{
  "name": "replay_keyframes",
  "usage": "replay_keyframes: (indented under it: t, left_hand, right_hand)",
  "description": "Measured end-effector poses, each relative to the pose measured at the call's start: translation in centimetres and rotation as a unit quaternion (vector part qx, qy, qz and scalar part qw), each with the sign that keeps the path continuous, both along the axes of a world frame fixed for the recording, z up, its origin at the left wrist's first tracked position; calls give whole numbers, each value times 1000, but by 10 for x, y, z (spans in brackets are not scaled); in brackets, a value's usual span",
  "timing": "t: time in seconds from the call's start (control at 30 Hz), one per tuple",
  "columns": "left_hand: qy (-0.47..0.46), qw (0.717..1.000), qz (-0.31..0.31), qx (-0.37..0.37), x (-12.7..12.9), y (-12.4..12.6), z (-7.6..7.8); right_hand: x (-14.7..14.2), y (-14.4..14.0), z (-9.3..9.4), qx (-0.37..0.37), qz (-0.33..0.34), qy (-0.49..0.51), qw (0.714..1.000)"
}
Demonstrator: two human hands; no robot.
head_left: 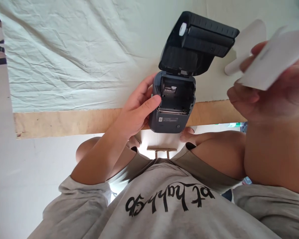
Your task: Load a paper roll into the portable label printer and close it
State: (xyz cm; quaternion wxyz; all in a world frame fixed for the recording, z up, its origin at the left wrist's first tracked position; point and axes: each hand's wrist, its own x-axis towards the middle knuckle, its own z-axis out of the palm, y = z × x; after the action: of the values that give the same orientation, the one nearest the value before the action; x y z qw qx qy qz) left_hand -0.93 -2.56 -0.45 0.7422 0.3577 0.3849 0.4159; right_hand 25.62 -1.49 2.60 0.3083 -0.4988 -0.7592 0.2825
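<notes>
A small dark grey label printer [173, 113] stands at the near edge of the table with its lid [199, 43] swung open and upright. Its paper bay looks empty inside. My left hand [138, 106] grips the printer's left side, thumb on the front corner. My right hand [269, 96] is raised at the right, close to the camera, holding a white paper roll [271, 59] with a loose curled end reaching toward the lid. The roll is blurred.
A wrinkled white cloth [77, 56] covers the table, and its bare wooden edge [64, 121] runs along the front. My knees and grey shirt fill the lower part of the view, above a pale floor.
</notes>
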Motion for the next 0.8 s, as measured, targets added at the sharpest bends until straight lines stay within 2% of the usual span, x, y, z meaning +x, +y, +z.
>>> replay_keyframes:
  t: [0.03,0.1,0.13,0.2,0.27,0.33,0.43,0.53,0.6,0.67,0.73,0.8]
  left_hand:
    - [-1,1000,-3,0,0,0,0]
    - [-7,1000,-3,9,1,1,1]
    - [-9,1000,0,13,1,1,2]
    - [-9,1000,3,14,2,2,4]
    - [-4,1000,1,9,2,3,6]
    - [-2,1000,-4,11,2,3,7]
    - [1,1000,-18,19,2,4,6]
    - [7,999,-26,23,2,4,5]
    - [13,999,-25,31,3,4,5]
    - [19,999,-27,37,2,5,4]
    - [26,998,-32,40,0,5,2]
    - [27,998,-39,49,-1,6,-1]
  right_hand:
    - [2,4,-8,-35,-9,55,998]
    - [4,8,-21,-122,-41,190,973]
    - [4,8,-26,-128,-60,215,966]
    - [1,6,-31,-59,-111,180,976]
    - [-3,4,-30,46,-152,70,985]
    - [-7,4,-27,104,-184,-30,977]
    - [-12,12,-25,103,-212,-121,964]
    - [-12,22,-27,69,-223,-186,954]
    - [-10,24,-26,48,-204,-202,957]
    - [-9,18,-22,73,-172,-187,964]
    - [-10,7,-15,159,-166,-147,962]
    - [-16,-6,-10,259,-162,-89,948]
